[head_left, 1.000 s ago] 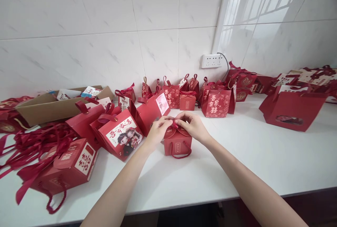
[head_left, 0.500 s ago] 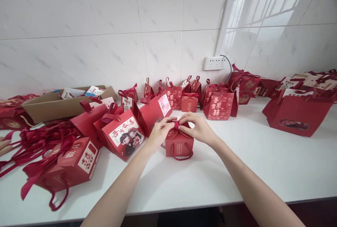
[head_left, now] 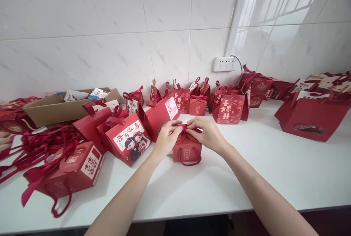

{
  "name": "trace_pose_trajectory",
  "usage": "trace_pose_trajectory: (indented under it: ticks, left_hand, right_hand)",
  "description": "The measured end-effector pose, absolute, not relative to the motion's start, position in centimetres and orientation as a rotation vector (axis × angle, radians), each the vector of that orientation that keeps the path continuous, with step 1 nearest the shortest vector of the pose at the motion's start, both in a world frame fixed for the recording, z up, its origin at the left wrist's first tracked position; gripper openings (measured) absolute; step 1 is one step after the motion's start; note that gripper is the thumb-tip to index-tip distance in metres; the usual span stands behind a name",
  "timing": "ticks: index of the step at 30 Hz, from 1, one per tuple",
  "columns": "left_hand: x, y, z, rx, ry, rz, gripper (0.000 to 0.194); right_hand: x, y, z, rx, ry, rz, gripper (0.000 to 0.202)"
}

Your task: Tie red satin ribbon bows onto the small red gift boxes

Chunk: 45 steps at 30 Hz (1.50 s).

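Note:
A small red gift box (head_left: 187,152) stands upright on the white table (head_left: 203,195), its twisted cord handle hanging down the front. On top of its lid sits a dark red ribbon (head_left: 184,128) gathered in a knot or bow. My left hand (head_left: 168,136) pinches the ribbon from the left, thumb and fingers closed. From the right, my right hand (head_left: 206,132) pinches the same ribbon, fingertips almost meeting those of the left. The fingers hide part of the ribbon and the box's top.
To the left lie a ribbon-tied red box (head_left: 71,168), a heap of loose ribbons (head_left: 30,148), a bag with a printed couple (head_left: 128,139) and a cardboard tray (head_left: 49,111). Another person's hand (head_left: 4,141) shows at the left edge. A large red bag (head_left: 309,117) stands right.
Both hands stay at the ribbon, with slight finger shifts on the knot. The other person's hand at the left edge has moved up a little. The view has shifted slightly.

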<state>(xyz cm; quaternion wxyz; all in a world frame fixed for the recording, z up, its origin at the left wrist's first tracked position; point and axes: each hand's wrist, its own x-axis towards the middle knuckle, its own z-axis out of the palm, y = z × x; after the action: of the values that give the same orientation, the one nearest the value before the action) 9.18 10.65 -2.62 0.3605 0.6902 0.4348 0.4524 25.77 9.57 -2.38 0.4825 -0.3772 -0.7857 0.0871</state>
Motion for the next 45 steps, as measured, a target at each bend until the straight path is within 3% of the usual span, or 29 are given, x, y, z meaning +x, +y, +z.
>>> trace_pose_trajectory:
  ticks: [7,17,27,33,39,45]
  left_hand:
    - [9.2,10.4,-2.4,1.657,1.104,1.144,0.025]
    - [8.9,10.2,-1.9,1.770,1.194,1.180,0.030]
    - [7.4,10.4,-0.7,1.935,1.295,1.169,0.013]
    - [6.0,10.2,0.2,2.057,1.234,1.027,0.020]
    - [6.2,9.3,0.7,1.699,1.066,0.785,0.025]
    - [6.9,8.5,0.8,1.836,1.184,0.865,0.020]
  right_hand:
    - [25.7,9.6,-2.4,-0.983,-1.937,0.198,0.013]
    - [26.3,9.6,-2.1,-1.015,-1.939,0.376,0.014]
    - [27.9,9.5,-1.0,-1.139,-2.022,0.416,0.014]
    - [28.8,9.3,-0.7,-1.134,-2.084,0.415,0.013]
    - [29.3,9.1,-0.3,-1.111,-2.142,0.410,0.010]
    - [29.9,9.1,0.2,-1.129,-2.225,0.440,0.006]
